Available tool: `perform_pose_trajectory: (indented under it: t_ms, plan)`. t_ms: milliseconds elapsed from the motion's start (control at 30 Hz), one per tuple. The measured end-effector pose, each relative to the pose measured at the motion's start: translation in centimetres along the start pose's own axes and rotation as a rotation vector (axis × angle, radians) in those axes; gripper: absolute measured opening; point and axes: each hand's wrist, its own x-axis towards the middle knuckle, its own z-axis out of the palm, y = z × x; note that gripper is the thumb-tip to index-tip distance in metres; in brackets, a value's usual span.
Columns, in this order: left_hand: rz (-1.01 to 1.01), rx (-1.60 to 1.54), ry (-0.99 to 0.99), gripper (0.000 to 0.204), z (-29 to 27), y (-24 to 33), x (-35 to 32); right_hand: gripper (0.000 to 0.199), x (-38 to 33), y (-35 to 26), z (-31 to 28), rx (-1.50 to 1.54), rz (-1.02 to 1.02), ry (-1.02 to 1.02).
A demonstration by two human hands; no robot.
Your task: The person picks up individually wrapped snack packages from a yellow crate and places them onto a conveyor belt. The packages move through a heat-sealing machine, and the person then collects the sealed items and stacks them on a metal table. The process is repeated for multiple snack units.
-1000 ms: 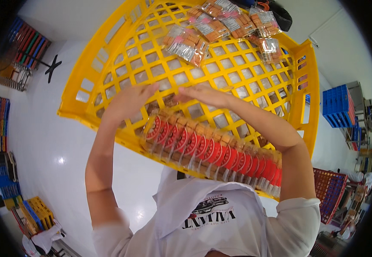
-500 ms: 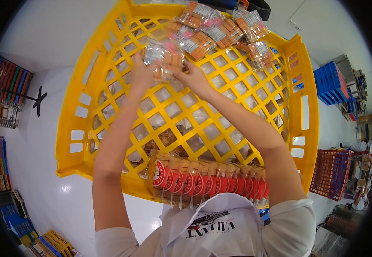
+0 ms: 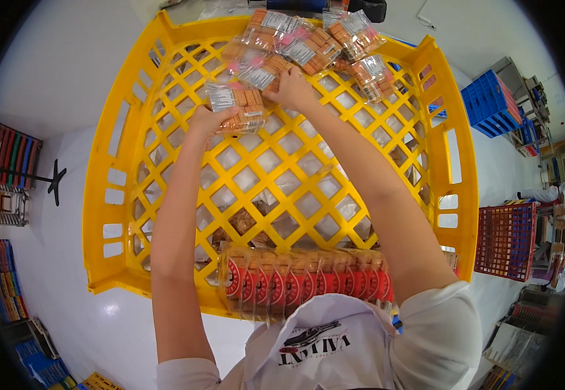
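My left hand (image 3: 210, 125) grips the near edge of a clear packet of biscuit sticks (image 3: 249, 107) with a white label, over the left part of a yellow plastic crate (image 3: 104, 214). Just beyond, my right hand (image 3: 295, 90) has its fingers closed at the edge of a second biscuit packet (image 3: 275, 67), partly hidden by the hand. More of these packets lie heaped at the far side, among them one packet (image 3: 308, 49) in the middle and another packet (image 3: 372, 79) to the right. Along the near side stands a row of red-banded biscuit packs (image 3: 308, 279).
Wrapped goods show through the crate's lattice bottom. Blue crates (image 3: 490, 107) and a dark red crate (image 3: 505, 240) stand to the right. Stacked coloured crates (image 3: 0, 279) and a black stand foot (image 3: 55, 182) are at the left.
My hands have moved apart. The left one has brought its packet slightly down and left; the right one has left that packet and reached to another one beyond it.
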Motion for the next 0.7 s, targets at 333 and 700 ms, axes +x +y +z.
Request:
perform_pose_trajectory:
  t_ms: [333,700]
  plan:
    - [-0.123,-0.985,-0.141,0.033,5.6,2.7,2.0,0.039,3.5,3.9,2.9,1.17,0.205,0.211]
    - [-0.084,-0.773,0.148,0.046,10.6,1.4,9.1,0.063,-3.2,15.2,-3.8,-0.164,0.388,0.568]
